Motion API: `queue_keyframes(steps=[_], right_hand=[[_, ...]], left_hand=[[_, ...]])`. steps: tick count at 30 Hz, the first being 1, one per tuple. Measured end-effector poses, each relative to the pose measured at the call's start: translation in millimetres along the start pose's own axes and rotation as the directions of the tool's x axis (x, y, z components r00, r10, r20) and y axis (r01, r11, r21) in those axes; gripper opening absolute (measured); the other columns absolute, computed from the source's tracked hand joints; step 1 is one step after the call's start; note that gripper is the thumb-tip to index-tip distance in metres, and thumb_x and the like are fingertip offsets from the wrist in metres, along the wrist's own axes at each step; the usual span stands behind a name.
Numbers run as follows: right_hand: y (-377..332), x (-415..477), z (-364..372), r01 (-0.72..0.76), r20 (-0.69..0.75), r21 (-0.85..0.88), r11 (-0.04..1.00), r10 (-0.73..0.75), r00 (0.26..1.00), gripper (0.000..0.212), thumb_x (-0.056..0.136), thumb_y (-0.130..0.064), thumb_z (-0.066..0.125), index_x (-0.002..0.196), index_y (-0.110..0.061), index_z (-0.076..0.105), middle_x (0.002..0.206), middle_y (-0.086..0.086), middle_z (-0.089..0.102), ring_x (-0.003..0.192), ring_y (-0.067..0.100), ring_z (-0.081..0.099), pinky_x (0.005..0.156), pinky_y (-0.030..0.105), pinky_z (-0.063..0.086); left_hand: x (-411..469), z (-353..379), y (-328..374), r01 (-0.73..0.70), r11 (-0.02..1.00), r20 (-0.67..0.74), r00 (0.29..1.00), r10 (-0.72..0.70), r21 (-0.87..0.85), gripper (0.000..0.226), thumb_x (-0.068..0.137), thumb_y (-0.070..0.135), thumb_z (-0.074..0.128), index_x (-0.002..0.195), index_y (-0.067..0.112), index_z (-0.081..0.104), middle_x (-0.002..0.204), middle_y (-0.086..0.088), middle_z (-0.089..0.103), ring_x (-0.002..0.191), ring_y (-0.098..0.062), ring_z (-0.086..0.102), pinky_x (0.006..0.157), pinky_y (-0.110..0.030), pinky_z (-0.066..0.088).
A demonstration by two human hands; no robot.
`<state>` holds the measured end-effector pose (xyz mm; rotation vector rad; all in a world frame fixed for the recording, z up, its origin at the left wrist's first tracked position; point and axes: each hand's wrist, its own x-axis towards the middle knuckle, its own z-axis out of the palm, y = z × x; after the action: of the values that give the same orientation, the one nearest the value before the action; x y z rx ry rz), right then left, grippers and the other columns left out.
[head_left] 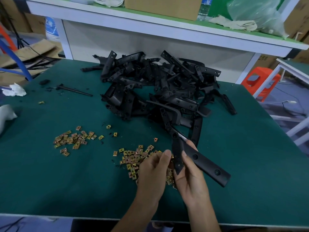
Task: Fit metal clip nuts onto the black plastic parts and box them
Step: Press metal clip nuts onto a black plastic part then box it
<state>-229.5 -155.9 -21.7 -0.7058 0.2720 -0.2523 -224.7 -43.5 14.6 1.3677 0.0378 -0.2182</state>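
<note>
My right hand (189, 173) grips a long black plastic part (200, 160) above the green table, its far end pointing at the pile. My left hand (153, 171) is beside it with curled fingers and its thumb up near the part's narrow tab; whether it pinches a clip nut is hidden. Under both hands lies a heap of brass-coloured clip nuts (133, 158). A second heap of clip nuts (73, 139) lies to the left. A big pile of black plastic parts (155, 86) fills the middle of the table.
The green table (66, 181) ends at a pale front edge. A thin black rod (75, 90) and a white rag (14, 90) lie at the left. A shelf above holds a cardboard box (162, 6) and a water bottle (204, 9). An orange stool (260, 81) stands at the right.
</note>
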Motion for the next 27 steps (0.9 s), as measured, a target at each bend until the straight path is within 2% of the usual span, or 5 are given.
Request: queue_keyframes(steps=[10, 16, 21, 24, 27], right_hand=[[-1, -3, -5, 0.023, 0.001, -0.075, 0.997, -0.023, 1.000, 0.057, 0.086, -0.010, 0.072, 0.140, -0.010, 0.054, 0.121, 0.022, 0.069, 0.100, 0.029, 0.072, 0.076, 0.035, 0.060], [-2, -8, -10, 0.006, 0.038, -0.149, 0.989, 0.000, 0.999, 0.048, 0.090, -0.011, 0.065, 0.136, -0.016, 0.057, 0.117, 0.022, 0.069, 0.094, 0.028, 0.068, 0.068, 0.032, 0.058], [-6, -8, -6, 0.042, 0.077, -0.200, 0.979, -0.027, 0.997, 0.051, 0.081, -0.019, 0.077, 0.129, -0.025, 0.063, 0.110, 0.020, 0.071, 0.081, 0.025, 0.070, 0.057, 0.034, 0.056], [-7, -5, -12, 0.051, 0.076, -0.185, 0.982, -0.037, 0.996, 0.047, 0.082, -0.016, 0.076, 0.127, -0.025, 0.064, 0.117, 0.021, 0.071, 0.095, 0.029, 0.073, 0.068, 0.037, 0.060], [-14, 2, -20, 0.044, 0.050, -0.136, 0.990, -0.037, 0.998, 0.042, 0.087, -0.010, 0.071, 0.128, -0.020, 0.065, 0.126, 0.020, 0.069, 0.114, 0.031, 0.069, 0.088, 0.040, 0.060]], left_hand=[[1, 0, -15, -0.037, 0.991, 0.004, 0.999, 0.037, 0.131, 0.029, 0.098, 0.040, 0.059, 0.077, 0.025, 0.070, 0.064, 0.006, 0.066, 0.056, -0.001, 0.055, 0.055, -0.018, 0.045], [1, -4, -16, -0.054, 0.985, 0.059, 0.997, 0.045, 0.166, 0.030, 0.097, 0.041, 0.061, 0.073, 0.024, 0.068, 0.059, 0.004, 0.063, 0.054, -0.003, 0.054, 0.053, -0.017, 0.043], [7, -5, -10, 0.020, 0.995, 0.155, 0.987, -0.034, 0.094, 0.037, 0.097, 0.035, 0.062, 0.065, 0.016, 0.066, 0.057, 0.000, 0.060, 0.053, -0.009, 0.052, 0.052, -0.017, 0.043], [15, -10, -9, -0.054, 0.977, 0.257, 0.966, -0.001, 0.205, 0.044, 0.100, 0.040, 0.057, 0.073, 0.006, 0.065, 0.061, -0.006, 0.061, 0.057, -0.010, 0.054, 0.056, -0.020, 0.044], [32, -16, -8, -0.248, 0.860, 0.330, 0.939, 0.100, 0.447, 0.057, 0.100, 0.057, 0.044, 0.072, 0.013, 0.067, 0.059, -0.003, 0.060, 0.051, -0.009, 0.052, 0.052, -0.023, 0.041]])
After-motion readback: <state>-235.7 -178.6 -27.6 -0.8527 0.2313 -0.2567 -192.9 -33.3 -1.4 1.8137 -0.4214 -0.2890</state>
